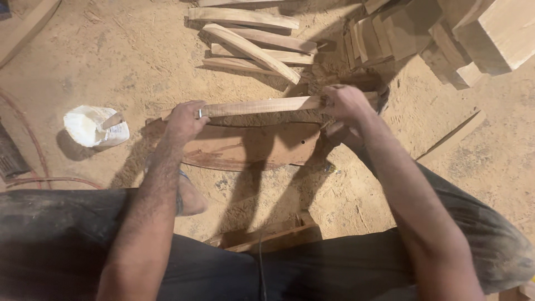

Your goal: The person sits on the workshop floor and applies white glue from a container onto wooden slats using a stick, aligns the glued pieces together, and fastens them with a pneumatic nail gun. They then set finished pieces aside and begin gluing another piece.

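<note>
**Curved wooden strip held at both ends above a rounded brown panel**

Item 1. A long, pale, slightly curved wooden strip (259, 106) is held level over a sawdust-covered floor (111, 61). It is gripped at both ends.

Item 2. The left hand (184, 121) is clenched around the strip's left end, where a small metal piece is seen at the fingers; its kind cannot be told.

Item 3. The right hand (344, 103) is closed over the strip's right end, fingers wrapped on top.

Item 4. A flat, reddish-brown wooden panel with a curved lower edge (251, 147) lies just beneath the strip, on the floor.

Item 5. A crumpled white bag (92, 127) is set on the floor, well to the left of the left hand.

Item 6. A loose pile of similar curved pale strips (253, 42) is laid beyond the held strip; stacked pale wooden blocks (446, 39) stand at upper right.

Step judged in hand: the strip is being lined up against the panel's upper edge. The following move is judged to call for both ends being kept steady, so that the strip's curve is matched to the panel without slipping.
</note>
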